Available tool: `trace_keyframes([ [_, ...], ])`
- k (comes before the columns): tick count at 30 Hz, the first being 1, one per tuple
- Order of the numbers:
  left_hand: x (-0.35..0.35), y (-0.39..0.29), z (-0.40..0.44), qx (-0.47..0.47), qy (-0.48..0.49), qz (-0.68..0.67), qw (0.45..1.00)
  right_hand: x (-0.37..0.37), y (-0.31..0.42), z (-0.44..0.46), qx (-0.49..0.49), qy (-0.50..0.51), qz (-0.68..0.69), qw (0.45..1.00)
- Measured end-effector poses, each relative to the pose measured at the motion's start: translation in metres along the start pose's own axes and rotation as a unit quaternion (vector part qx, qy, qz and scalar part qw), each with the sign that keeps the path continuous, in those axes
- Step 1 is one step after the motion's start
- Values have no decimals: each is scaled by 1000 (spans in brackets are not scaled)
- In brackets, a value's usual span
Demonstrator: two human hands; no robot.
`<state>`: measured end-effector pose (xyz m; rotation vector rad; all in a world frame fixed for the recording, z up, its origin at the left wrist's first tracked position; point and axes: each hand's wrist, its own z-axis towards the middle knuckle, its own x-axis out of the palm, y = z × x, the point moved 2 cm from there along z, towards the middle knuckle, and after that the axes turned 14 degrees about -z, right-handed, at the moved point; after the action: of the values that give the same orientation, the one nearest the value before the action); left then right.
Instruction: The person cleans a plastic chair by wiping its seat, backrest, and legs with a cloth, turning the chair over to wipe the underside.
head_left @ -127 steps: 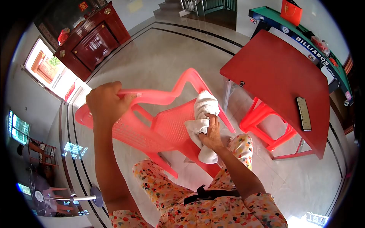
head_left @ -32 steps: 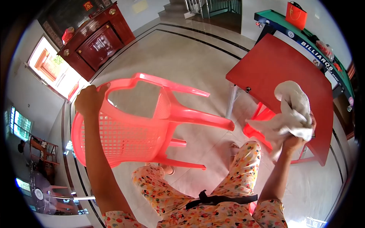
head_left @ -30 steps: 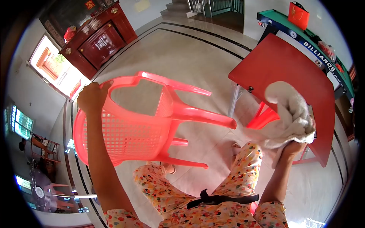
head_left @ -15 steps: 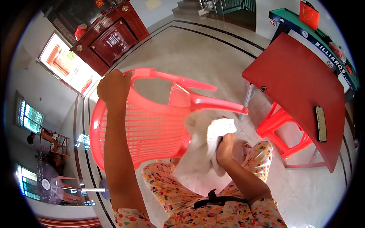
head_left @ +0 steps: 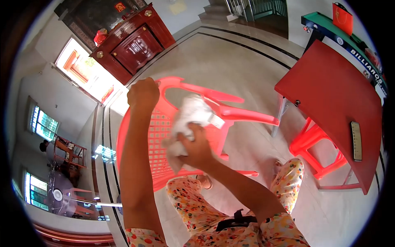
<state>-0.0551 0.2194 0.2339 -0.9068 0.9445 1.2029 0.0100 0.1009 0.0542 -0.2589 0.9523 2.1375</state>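
A pink plastic armchair (head_left: 159,136) with a lattice back is tilted in front of me. My left hand (head_left: 144,96) is closed around the upper edge of its frame. My right hand (head_left: 196,146) grips a white cloth (head_left: 191,113), which lies over the lattice and hides part of it; the hand and cloth are slightly blurred. The chair's arms and legs point to the right.
To the right stands a red table (head_left: 329,94) with a phone (head_left: 356,141) on it and a red stool (head_left: 317,152) under it. Behind is a billiard table (head_left: 358,57). A dark red cabinet (head_left: 138,47) stands at the back; a person (head_left: 50,148) sits far left.
My right hand has brought the cloth from above my lap, up and left, onto the chair back. My left hand still holds the chair frame. The whole view has shifted slightly.
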Motion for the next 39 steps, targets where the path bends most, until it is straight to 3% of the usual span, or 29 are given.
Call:
trace_keyframes([
  [6,-27,3,-13,44,39,-48,997,-20,-64,-46,121,59,-86,987],
  [7,-34,8,-16,73,100,-219,968,-22,-71,-53,143,43,-92,985],
  [8,-41,13,-23,99,160,-383,905,-24,-76,-60,166,30,-98,981],
  [9,-57,16,-35,98,157,-382,905,-27,-75,-62,162,30,-96,982],
  [11,-84,22,-72,77,161,-236,955,-34,-72,-65,174,40,-95,979],
  [13,-90,49,-96,80,203,-246,944,-35,-73,-66,170,27,-92,981],
  [15,-67,76,-117,75,175,-420,887,-35,-73,-66,171,10,-89,981],
  [16,-58,82,-124,19,160,-403,901,-35,-74,-67,169,-7,-89,982],
  [18,-30,92,-133,4,101,-558,824,-34,-77,-68,163,-28,-92,982],
  [24,-26,99,-131,-58,113,-607,784,-40,-70,-63,100,-73,-14,992],
  [27,-31,89,-129,-79,126,-584,798,-51,-38,-51,62,-153,160,973],
  [30,-33,84,-129,-73,130,-578,802,-73,20,-27,16,-173,208,962],
  [32,-40,75,-132,-77,138,-580,799,-91,52,-9,-48,-160,118,979],
  [34,-37,74,-134,-83,147,-581,796,-95,69,5,-118,-147,158,969],
  [36,-25,74,-132,59,114,-565,815,-86,82,18,-145,-138,91,976],
  [37,-25,69,-134,79,101,-600,790,-83,85,26,-143,-139,89,976],
  [39,-17,72,-130,99,91,-595,792,-76,86,42,-124,-62,-38,990],
])
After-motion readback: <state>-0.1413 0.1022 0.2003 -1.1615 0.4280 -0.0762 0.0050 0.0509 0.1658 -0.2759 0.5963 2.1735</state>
